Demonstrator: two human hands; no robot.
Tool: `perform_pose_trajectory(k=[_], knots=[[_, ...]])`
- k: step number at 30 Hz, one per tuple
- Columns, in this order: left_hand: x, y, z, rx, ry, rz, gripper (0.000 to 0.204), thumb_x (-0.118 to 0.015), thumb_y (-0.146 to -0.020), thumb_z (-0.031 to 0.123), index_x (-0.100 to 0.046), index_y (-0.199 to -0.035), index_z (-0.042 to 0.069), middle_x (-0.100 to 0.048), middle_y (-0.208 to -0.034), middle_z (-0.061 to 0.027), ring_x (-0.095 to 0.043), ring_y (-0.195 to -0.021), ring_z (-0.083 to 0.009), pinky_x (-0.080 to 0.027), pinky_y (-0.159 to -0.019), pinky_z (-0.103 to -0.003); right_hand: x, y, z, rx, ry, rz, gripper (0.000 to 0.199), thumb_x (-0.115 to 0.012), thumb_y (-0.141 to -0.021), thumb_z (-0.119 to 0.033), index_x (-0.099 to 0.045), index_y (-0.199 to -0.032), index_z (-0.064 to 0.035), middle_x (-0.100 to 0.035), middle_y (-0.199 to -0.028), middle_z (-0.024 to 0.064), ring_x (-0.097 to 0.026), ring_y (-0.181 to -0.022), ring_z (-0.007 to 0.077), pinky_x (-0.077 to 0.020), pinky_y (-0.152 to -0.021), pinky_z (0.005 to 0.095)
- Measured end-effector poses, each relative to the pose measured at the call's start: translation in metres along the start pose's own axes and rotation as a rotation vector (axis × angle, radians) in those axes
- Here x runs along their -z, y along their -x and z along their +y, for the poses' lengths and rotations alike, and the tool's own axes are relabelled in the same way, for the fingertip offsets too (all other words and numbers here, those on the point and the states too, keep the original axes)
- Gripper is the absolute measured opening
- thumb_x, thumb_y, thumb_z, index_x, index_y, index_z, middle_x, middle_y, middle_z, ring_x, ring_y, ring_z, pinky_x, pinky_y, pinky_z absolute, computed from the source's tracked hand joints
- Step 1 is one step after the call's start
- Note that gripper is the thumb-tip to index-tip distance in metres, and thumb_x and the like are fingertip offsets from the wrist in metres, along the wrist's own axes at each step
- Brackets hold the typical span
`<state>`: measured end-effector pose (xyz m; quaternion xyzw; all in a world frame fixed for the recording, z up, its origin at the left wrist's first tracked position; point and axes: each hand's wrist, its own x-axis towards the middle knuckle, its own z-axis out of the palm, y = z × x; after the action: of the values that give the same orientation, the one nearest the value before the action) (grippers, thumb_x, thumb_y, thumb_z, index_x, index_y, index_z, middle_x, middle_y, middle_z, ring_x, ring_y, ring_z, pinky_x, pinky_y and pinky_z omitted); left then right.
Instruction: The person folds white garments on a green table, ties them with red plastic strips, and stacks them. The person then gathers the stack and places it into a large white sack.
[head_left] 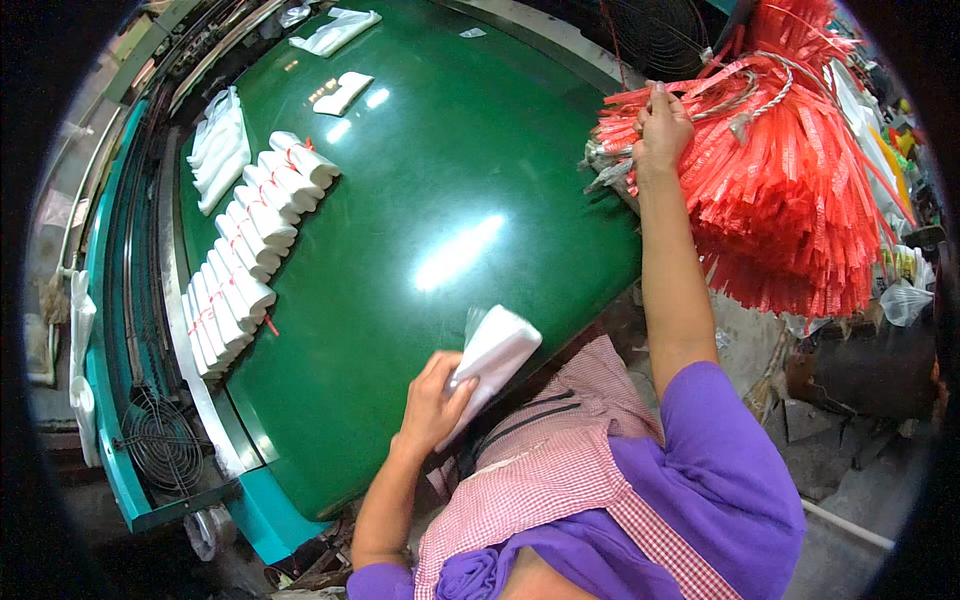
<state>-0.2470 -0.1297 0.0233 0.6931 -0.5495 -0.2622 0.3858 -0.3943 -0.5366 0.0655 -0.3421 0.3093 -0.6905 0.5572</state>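
We had the left hand closed around a folded white bundle, thumb across its near face. It was held tilted at the near edge of the green table, upper end out over the surface. We had the right hand reached out to the far right, thumb and fingertips pinched on the red strips near their tied top; couldn't tell how many strips were in the pinch. A pale rope ran around that hanging bunch.

On the table's left side we saw a slanting row of white rolls with red ties, packed side by side. Beyond it: a white stack, a small folded white piece and a white sheet near the far edge.
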Motion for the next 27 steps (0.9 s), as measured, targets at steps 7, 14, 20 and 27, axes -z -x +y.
perform_pose_trajectory(k=[7, 14, 20, 27], knots=[[0.021, 0.039, -0.024, 0.370, 1.099, 0.277, 0.031, -0.063, -0.087, 0.019, -0.055, -0.107, -0.004, -0.063, -0.094, -0.0083, -0.061, -0.080, -0.0147, -0.051, -0.073, -0.029, -0.021, 0.143, 0.040, 0.103, 0.697, -1.000, 0.015, -0.058, -0.087, -0.015, -0.061, -0.081, -0.0015, -0.056, -0.064, 0.0046, -0.055, -0.061, 0.0151, -0.0453, -0.058, 0.0310], [0.060, 0.022, -0.025, 0.293, 1.092, 0.187, 0.034, -0.069, -0.082, 0.016, -0.059, -0.107, -0.005, -0.066, -0.095, -0.0070, -0.062, -0.080, -0.0120, -0.051, -0.073, -0.026, 0.017, 0.276, -0.017, -0.127, 0.851, -2.095, 0.014, -0.063, -0.081, -0.018, -0.064, -0.084, -0.0039, -0.062, -0.095, 0.0168, -0.059, -0.090, 0.0337, -0.0476, -0.076, 0.0451], [0.069, -0.009, -0.043, 0.240, 0.044, 0.098, 0.030, -0.066, -0.078, 0.015, -0.065, -0.105, 0.003, -0.068, -0.091, -0.0137, -0.065, -0.081, -0.0244, -0.049, -0.077, -0.034, -0.011, 0.247, -0.032, 0.022, 0.414, -1.903, 0.013, -0.062, -0.083, -0.012, -0.062, -0.082, 0.0005, -0.060, -0.111, 0.0142, -0.057, -0.099, 0.0301, -0.0466, -0.083, 0.0409], [0.017, -0.016, -0.033, -0.153, -0.169, 0.332, 0.045, -0.065, -0.077, 0.008, -0.057, -0.121, 0.005, -0.060, -0.094, -0.0112, -0.054, -0.086, -0.0277, -0.046, -0.076, -0.038, -0.036, 0.246, 0.014, -1.168, 0.241, -1.291, 0.025, -0.048, -0.093, -0.015, -0.062, -0.099, 0.0043, -0.066, -0.087, 0.0118, -0.064, -0.078, 0.0179, -0.0531, -0.072, 0.0302]])
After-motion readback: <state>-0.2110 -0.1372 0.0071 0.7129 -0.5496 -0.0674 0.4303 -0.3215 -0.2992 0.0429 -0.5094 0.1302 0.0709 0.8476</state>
